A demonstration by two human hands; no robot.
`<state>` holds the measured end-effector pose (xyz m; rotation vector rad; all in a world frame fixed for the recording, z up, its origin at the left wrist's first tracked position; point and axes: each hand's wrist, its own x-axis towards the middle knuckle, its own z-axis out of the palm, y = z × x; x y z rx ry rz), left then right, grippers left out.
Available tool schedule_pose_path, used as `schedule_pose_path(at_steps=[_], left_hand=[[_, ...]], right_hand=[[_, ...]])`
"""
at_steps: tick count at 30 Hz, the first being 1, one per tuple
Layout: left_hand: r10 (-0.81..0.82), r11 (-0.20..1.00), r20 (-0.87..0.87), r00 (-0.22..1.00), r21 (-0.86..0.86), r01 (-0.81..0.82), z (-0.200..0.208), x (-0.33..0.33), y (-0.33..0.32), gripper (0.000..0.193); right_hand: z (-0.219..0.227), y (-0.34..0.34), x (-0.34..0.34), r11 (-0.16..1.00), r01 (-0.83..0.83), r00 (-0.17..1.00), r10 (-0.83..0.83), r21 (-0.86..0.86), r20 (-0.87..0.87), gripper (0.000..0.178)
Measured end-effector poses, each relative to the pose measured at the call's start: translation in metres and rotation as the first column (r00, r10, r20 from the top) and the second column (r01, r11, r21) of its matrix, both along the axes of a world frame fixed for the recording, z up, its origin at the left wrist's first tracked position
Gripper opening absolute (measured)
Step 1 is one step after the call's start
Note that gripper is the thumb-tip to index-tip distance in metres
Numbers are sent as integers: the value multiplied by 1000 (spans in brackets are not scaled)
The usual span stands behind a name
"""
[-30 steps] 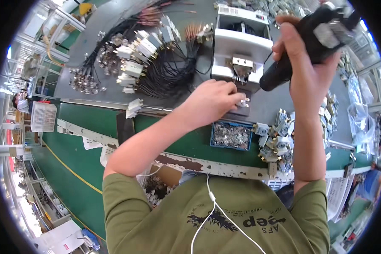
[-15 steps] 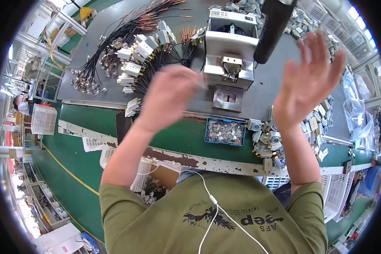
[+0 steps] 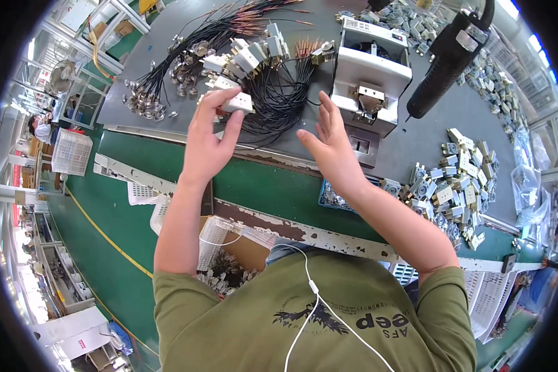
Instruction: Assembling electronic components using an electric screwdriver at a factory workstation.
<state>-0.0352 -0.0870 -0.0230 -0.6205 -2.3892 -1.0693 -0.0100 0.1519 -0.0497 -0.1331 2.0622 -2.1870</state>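
My left hand is over the front left of the grey table, thumb and fingers closed about a small white rectangular block with holes in its face. More such white blocks stand in a row beyond it, beside a bundle of black wires. My right hand is empty, fingers apart, between the wires and a white screw feeder. Its forearm passes over a blue tray of small metal parts and partly hides it. Right of the feeder hangs a black electric screwdriver.
Grey and white block assemblies are heaped on the table's right, with more along the far edge. Further black wires with round metal ends lie at the left. Below the table edge is a cardboard box of parts.
My left hand has gone left and now grips a white block. My right hand has swung left from the right-hand heap to the front of the feeder. The view has shifted slightly.
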Motion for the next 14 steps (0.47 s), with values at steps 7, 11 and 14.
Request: schedule_pose_path(at_steps=[7, 11, 14], left_hand=[[214, 900, 39, 976, -396, -181, 2, 11, -32, 29], [164, 825, -113, 980, -530, -199, 35, 22, -1, 29], [-9, 880, -134, 991, -471, -55, 49, 16, 28, 31]], right_hand=[[-36, -27, -11, 973, 188, 963, -156, 134, -220, 92], [-30, -32, -28, 965, 203, 975, -182, 169, -129, 90], [-42, -36, -43, 768, 174, 928, 81, 616, -363, 92]])
